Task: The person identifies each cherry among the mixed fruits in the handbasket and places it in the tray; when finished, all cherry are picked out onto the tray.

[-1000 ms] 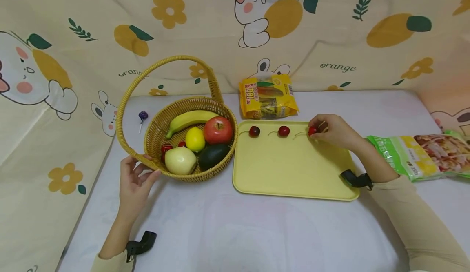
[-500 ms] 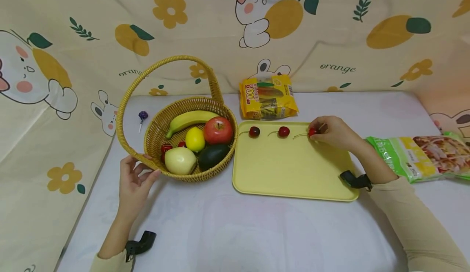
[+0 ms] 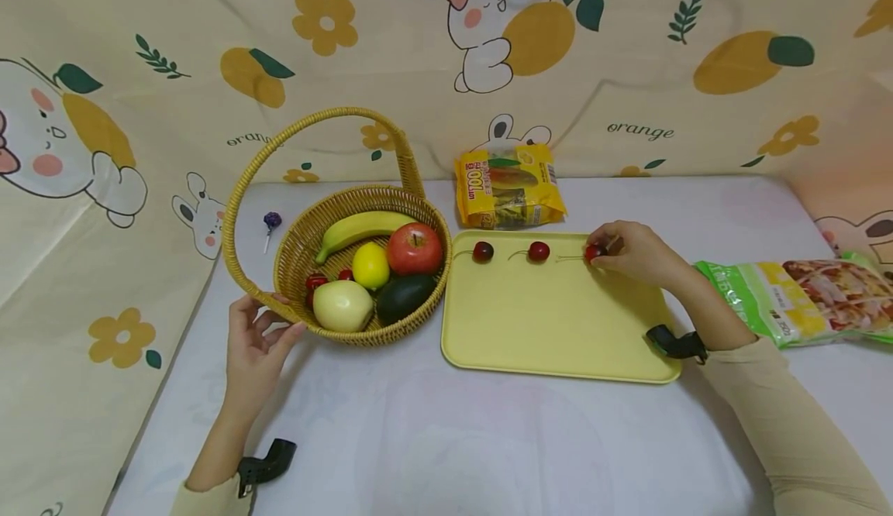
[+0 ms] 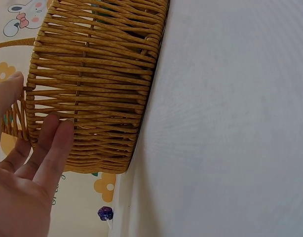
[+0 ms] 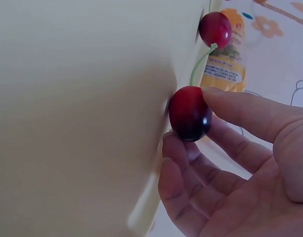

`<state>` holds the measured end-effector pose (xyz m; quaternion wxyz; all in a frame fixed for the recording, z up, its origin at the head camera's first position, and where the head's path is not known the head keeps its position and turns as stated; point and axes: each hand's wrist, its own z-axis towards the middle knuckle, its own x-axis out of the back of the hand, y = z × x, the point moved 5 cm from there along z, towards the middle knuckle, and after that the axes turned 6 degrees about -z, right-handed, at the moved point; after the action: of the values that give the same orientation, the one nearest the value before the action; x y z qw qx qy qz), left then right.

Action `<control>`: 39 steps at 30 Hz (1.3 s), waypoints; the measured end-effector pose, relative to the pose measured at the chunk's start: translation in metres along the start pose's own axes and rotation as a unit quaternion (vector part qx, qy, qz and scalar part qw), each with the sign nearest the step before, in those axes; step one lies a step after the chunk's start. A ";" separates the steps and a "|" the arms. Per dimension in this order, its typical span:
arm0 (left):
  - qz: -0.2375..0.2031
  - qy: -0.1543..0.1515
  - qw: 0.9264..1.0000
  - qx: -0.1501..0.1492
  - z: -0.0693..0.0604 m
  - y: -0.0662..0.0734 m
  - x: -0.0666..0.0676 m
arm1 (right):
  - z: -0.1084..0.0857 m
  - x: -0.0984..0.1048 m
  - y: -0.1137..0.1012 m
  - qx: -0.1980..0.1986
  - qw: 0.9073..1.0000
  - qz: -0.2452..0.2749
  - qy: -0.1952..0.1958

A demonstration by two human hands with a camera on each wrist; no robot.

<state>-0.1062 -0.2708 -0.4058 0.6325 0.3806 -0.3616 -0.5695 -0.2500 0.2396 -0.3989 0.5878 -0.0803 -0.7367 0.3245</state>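
Two bare hands at work, one cherry held. Right grip (image 3: 631, 252): over the far right corner of one yellow tray (image 3: 530, 314), thumb and fingertips drawn in to a cherry's width and pinching one held cherry (image 5: 190, 114), other fingers loosely bent beneath. Held cherry's stem points left, away from this grip; contact with the tray cannot be told. Two more cherries on the tray, in line leftward of the right grip: nearer cherry (image 3: 539, 251), then farther cherry (image 3: 483, 252), one stem each, also pointing left. Left grip (image 3: 253, 349): partly closed, thumb at the rim and fingers against the outer wall of one wicker basket (image 4: 102, 74), near one foot of its single handle. In the basket, ahead and right of the left grip: one banana (image 3: 363, 229), one red apple (image 3: 415, 249), one lemon (image 3: 370, 266), one pale green fruit (image 3: 343, 305), one dark green fruit (image 3: 407, 299), plus at least two small red fruits (image 3: 316, 279), partly hidden, full count unclear. Straight beyond the left grip, one purple lollipop (image 3: 272, 219) on the tabletop (image 3: 391, 438). Beyond and left of the right grip, one yellow packet (image 3: 509, 187) behind the tray; right of it, behind the forearm, a green-edged packet (image 3: 816, 299).
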 end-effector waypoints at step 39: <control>-0.032 -0.011 0.999 -0.027 0.000 -0.001 -0.001 | 0.160 -0.101 -0.332 0.245 0.928 0.064 -0.273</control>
<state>-0.1068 -0.2700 -0.4064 0.6198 0.3688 -0.3405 -0.6033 -0.2798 -0.1297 -0.3069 0.3434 0.1108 -0.7598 0.5408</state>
